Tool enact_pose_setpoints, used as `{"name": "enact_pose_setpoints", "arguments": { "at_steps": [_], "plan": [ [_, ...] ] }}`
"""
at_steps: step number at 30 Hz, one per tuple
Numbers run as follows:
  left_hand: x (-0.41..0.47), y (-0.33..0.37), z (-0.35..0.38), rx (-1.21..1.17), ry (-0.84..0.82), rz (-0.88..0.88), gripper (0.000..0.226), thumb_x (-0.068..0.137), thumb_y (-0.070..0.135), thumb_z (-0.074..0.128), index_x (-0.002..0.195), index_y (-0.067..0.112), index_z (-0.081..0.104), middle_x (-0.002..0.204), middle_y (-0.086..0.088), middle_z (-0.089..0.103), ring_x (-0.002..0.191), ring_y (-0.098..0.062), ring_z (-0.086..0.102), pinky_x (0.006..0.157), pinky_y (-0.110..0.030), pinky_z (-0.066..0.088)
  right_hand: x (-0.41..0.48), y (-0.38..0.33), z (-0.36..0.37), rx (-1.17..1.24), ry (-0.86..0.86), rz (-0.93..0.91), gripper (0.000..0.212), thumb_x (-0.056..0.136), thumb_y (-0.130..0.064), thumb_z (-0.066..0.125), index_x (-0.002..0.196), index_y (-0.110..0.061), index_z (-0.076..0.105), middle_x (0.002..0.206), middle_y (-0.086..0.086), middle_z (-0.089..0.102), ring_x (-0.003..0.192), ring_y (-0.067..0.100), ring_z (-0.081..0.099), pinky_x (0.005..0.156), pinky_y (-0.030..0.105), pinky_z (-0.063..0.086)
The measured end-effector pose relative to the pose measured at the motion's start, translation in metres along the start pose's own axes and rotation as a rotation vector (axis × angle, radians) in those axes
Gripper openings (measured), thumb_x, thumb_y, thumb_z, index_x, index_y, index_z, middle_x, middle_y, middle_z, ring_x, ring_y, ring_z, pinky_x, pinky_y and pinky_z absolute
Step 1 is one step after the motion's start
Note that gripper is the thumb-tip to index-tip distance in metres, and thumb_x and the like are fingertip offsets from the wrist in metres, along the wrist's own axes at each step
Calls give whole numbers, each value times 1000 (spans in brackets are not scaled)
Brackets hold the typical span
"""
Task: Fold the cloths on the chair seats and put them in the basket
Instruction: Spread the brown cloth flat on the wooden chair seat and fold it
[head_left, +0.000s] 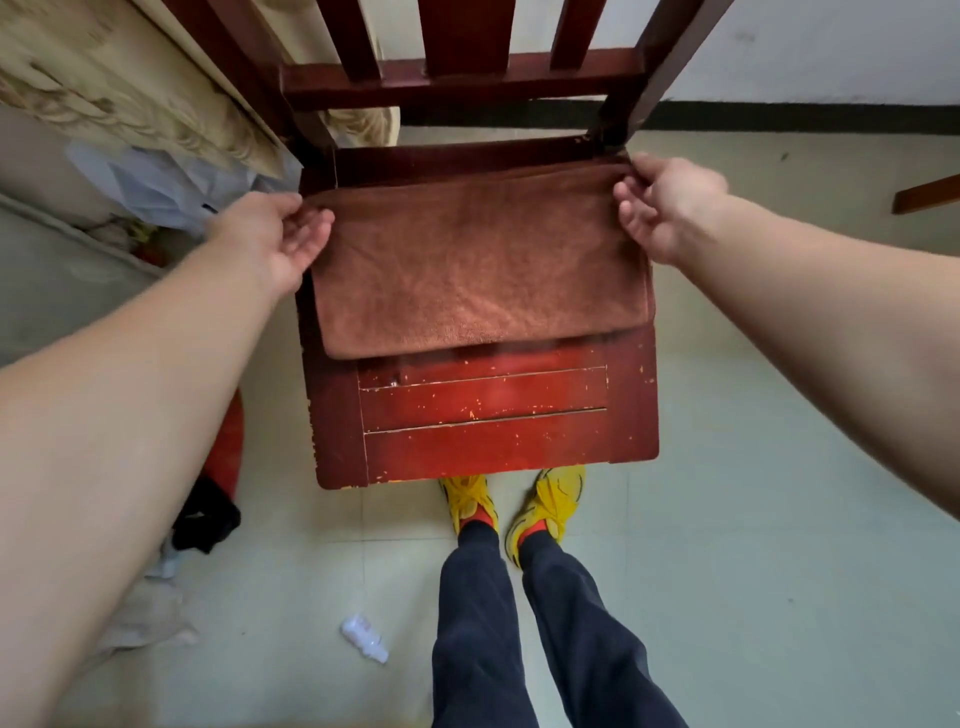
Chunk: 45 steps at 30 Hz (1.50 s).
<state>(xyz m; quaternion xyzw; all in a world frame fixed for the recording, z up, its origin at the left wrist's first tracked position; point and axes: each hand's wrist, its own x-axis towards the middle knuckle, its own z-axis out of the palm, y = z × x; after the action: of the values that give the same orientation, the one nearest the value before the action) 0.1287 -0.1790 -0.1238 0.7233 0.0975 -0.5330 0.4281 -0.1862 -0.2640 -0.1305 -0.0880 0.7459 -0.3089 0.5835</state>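
A brown terry cloth (478, 270) lies folded in half across the rear part of a red wooden chair seat (483, 431). Its folded edge faces me and its free edges lie toward the chair back (457, 78). My left hand (280, 239) pinches the cloth's far left corner between thumb and fingers. My right hand (665, 208) pinches the far right corner the same way. No basket is in view.
A table with a patterned cloth (104, 88) stands at the upper left, with plastic bags (166, 187) under it. A red and black object (218, 483) sits on the floor left of the chair, and a small white bottle (363, 636) lies near my feet (514, 509).
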Motion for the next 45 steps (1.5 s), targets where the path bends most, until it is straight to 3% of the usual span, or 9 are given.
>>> {"name": "enact_pose_setpoints", "arguments": {
  "at_steps": [6, 11, 15, 19, 22, 28, 38, 43, 45],
  "plan": [
    [12, 0, 13, -49, 45, 82, 15, 99, 10, 42, 101, 6, 57, 98, -3, 61, 98, -15, 65, 81, -22, 56, 12, -2, 5, -5, -27, -81, 21, 92, -12, 59, 113, -13, 59, 96, 3, 70, 85, 11, 71, 64, 22, 58],
    [-8, -34, 34, 458, 109, 505, 19, 86, 3, 56, 92, 20, 61, 83, -3, 65, 78, -20, 66, 70, -32, 54, -10, 21, 25, -473, 67, -533, 18, 82, -13, 61, 97, -22, 66, 90, 3, 71, 81, 17, 69, 73, 32, 57],
    [-11, -55, 56, 577, -209, 242, 29, 87, 1, 58, 110, 18, 59, 81, -4, 70, 69, -14, 70, 61, -24, 53, -21, 42, 53, -522, -318, -190, 20, 86, -9, 61, 102, -20, 65, 94, 3, 74, 79, 13, 73, 71, 29, 55],
    [14, -33, 40, 406, -35, 231, 48, 87, -5, 51, 128, 20, 49, 86, -7, 68, 68, -17, 72, 60, -26, 58, 9, 10, 37, -190, -38, -110, 25, 91, -2, 50, 110, -13, 62, 94, 3, 72, 77, 9, 73, 71, 24, 58],
    [16, -34, 25, 598, 75, 408, 51, 84, -1, 55, 129, 21, 50, 83, 1, 63, 78, -16, 66, 72, -32, 58, 20, -4, 13, -240, 147, -257, 25, 88, -3, 48, 105, -12, 65, 83, 3, 68, 63, 9, 65, 54, 20, 51],
    [-20, -87, -17, 761, 411, 527, 32, 77, 28, 73, 106, 19, 61, 106, -6, 62, 91, -21, 60, 77, -29, 45, -3, 50, -14, -675, 253, -366, 29, 74, -34, 72, 101, -26, 63, 93, -8, 64, 92, 16, 64, 88, 31, 51],
    [-27, -115, -56, 798, 341, 279, 38, 79, 33, 74, 55, 16, 49, 56, 5, 48, 66, -25, 49, 63, -27, 34, -22, 93, -64, -855, 304, -261, 15, 80, -35, 71, 88, -25, 63, 77, -10, 64, 92, 22, 66, 86, 36, 51],
    [-40, -104, -52, 1038, 426, 441, 15, 81, 25, 72, 88, 18, 60, 106, -8, 59, 102, -29, 57, 81, -34, 45, -31, 85, -63, -1038, 343, -426, 25, 81, -39, 70, 100, -28, 59, 104, -3, 64, 103, 20, 59, 84, 34, 46],
    [-50, -106, -35, 1031, 309, 668, 13, 81, 18, 69, 91, 20, 62, 103, -5, 57, 92, -22, 58, 74, -30, 44, -44, 90, -46, -956, 268, -571, 17, 81, -35, 70, 94, -28, 61, 93, -8, 64, 91, 14, 60, 78, 28, 44]
  ]
}}
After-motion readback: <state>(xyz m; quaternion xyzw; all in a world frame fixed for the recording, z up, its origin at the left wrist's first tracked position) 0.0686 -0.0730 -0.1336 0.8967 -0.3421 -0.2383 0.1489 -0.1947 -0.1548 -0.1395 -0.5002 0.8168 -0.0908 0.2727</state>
